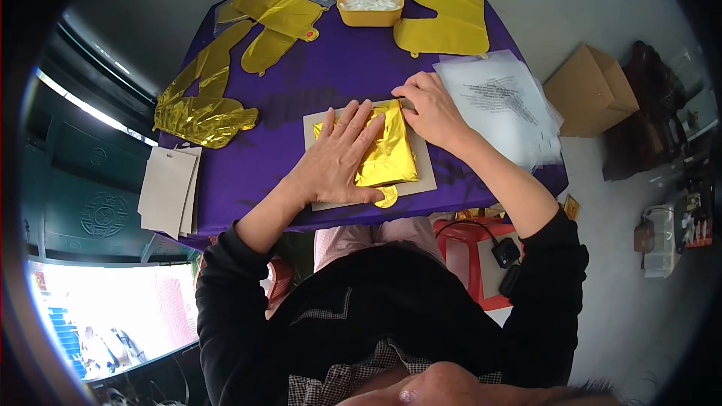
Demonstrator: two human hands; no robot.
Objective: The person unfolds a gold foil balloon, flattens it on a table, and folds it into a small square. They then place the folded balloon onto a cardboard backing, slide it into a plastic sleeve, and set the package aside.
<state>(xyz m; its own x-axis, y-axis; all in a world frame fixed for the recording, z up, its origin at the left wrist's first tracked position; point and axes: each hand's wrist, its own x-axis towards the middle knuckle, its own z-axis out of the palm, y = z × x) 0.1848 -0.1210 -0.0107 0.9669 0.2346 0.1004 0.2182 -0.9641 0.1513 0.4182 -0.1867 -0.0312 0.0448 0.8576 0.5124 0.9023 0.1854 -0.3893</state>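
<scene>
A gold foil balloon (395,152), folded into a rough rectangle, lies on a grey-brown cardboard sheet (427,173) near the table's front edge. Its small round tab (386,196) sticks out toward me. My left hand (338,150) presses flat on the foil's left part, fingers stretched out, covering much of it. At the far right corner of the foil is my right hand (432,109), its fingers bent and its thumb and index finger at the edge of the foil. The hand partly hides that corner.
More flat gold foil balloons (451,22) lie on the purple tablecloth (278,113), around a yellow tub (370,21) of white material. Printed plastic bags (489,90) are stacked at right, cardboard sheets (167,189) at left. A cardboard box (590,94) and red stool (459,256) stand nearby.
</scene>
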